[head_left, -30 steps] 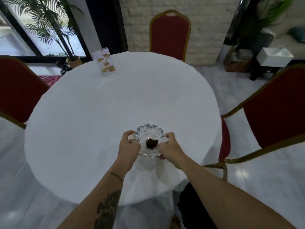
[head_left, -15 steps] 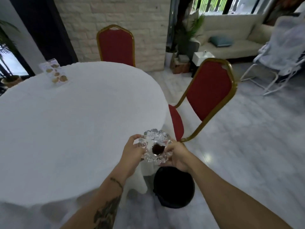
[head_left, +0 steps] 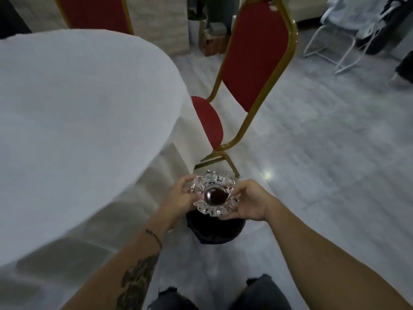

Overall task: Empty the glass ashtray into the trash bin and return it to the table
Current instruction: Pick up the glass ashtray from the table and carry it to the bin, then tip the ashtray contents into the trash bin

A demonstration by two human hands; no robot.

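While both hands clasp it, left hand [head_left: 181, 198] and right hand [head_left: 248, 201] each in a narrow grip on opposite rims, the glass ashtray [head_left: 213, 194] sits upright over the black trash bin [head_left: 215, 230]; beyond, the white worktop [head_left: 78, 113] and a red chair [head_left: 252, 63]

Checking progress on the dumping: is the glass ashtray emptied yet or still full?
Still full: the glass ashtray, held level by both hands over the black trash bin, has dark contents in its bowl.

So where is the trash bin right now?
In the head view, the black trash bin stands on the floor low of centre, directly beneath the glass ashtray, right of the table.
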